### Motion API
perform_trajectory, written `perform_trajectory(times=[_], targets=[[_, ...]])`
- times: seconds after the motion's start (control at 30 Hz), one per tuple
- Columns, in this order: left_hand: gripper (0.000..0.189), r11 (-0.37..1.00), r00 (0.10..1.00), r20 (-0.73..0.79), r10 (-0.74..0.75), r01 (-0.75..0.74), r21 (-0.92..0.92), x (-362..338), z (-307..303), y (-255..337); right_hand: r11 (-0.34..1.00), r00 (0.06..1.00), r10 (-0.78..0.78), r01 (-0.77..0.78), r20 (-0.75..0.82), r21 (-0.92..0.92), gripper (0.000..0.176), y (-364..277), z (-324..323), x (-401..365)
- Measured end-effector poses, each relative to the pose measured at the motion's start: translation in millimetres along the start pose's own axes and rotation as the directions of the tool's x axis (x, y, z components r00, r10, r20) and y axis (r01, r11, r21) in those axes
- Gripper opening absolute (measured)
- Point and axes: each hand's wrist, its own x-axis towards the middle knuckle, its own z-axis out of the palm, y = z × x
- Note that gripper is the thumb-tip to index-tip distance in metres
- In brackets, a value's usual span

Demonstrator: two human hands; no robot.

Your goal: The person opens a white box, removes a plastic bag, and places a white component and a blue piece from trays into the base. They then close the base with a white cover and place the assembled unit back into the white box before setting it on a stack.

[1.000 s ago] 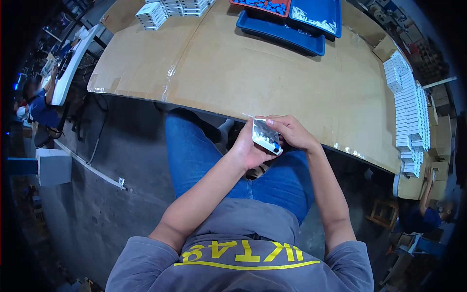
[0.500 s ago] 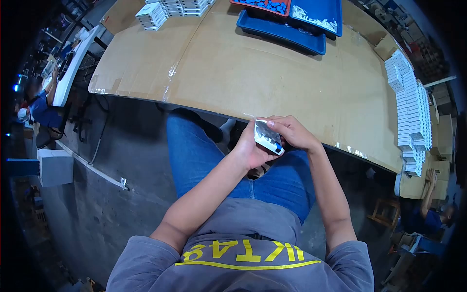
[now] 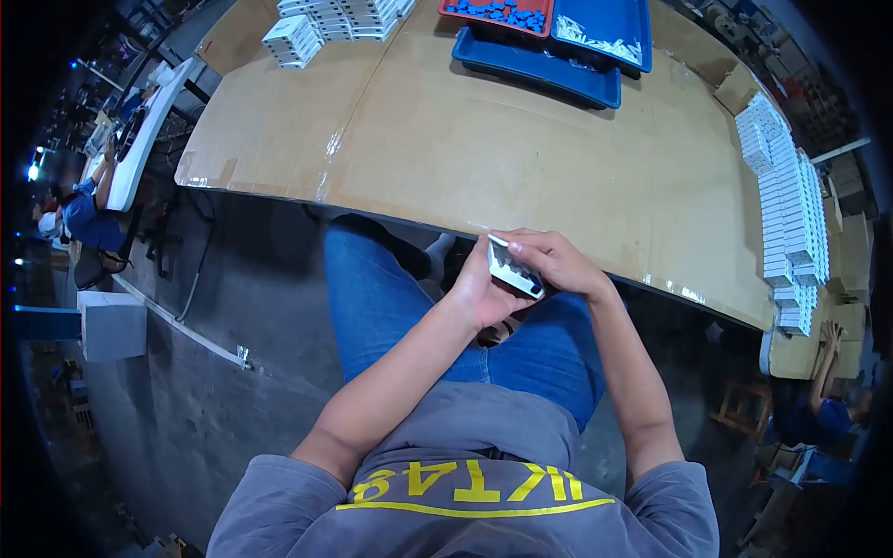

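Head view, white case (image 3: 515,271) in left hand (image 3: 479,292), right hand (image 3: 558,262) touching it

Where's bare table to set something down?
Widest: on the table, between the front blue tray and near edge. Also: nearer than the left white stack, and between that tray and the right white stack. Crowded: far side around left stack and trays; right end; near edge by the right hand.

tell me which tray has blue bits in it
The red tray, left of the blue tray with white bits; the front tray shows none.
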Motion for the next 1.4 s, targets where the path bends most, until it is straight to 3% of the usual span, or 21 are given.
perform_trajectory(times=[0.13,0.33,0.57,0.77,0.87,1.17,1.27,1.4], targets=[[0.061,1.0,0.993,0.116,0.02,-0.02,-0.001,2.1,-2.9,4.4,0.983,0.993,-0.055,0.073,-0.106,0.171,0.043,4.0,-10.6,-4.8],[0.063,0.999,0.98,0.196,0.031,-0.034,0.014,-5.6,6.2,8.2,0.992,0.988,-0.033,0.051,-0.152,0.118,0.041,-20.4,-8.3,-14.7],[0.067,0.998,0.986,0.157,0.048,-0.054,0.033,-13.5,12.6,4.9,0.984,0.978,-0.135,0.151,-0.162,0.09,0.04,-12.8,-1.3,-13.9],[0.068,0.998,0.986,0.157,0.059,-0.062,0.015,-7.9,8.3,2.2,0.994,0.986,-0.053,0.068,-0.157,0.087,0.041,-13.0,3.2,-12.5],[0.068,0.997,0.984,0.161,0.071,-0.074,0.016,-9.6,9.6,2.7,0.99,0.974,-0.14,0.142,-0.178,-0.003,0.039,-10.8,4.1,-10.2],[0.065,0.999,0.993,0.115,0.014,-0.01,-0.038,4.8,-3.9,-0.2,0.999,0.99,0.028,-0.023,-0.139,0.037,0.037,-7.1,2.9,-7.2],[0.064,0.999,0.997,0.074,-0.004,0.007,-0.04,7.7,-7.8,-2.4,0.998,0.993,0.018,-0.012,-0.112,0.06,0.037,3.5,4.3,-6.9],[0.062,0.999,0.999,0.049,-0.013,0.015,-0.037,8.0,-8.9,-4.0,0.997,0.997,-0.029,0.024,-0.07,-0.073,0.038,1.5,7.1,-7.4]])
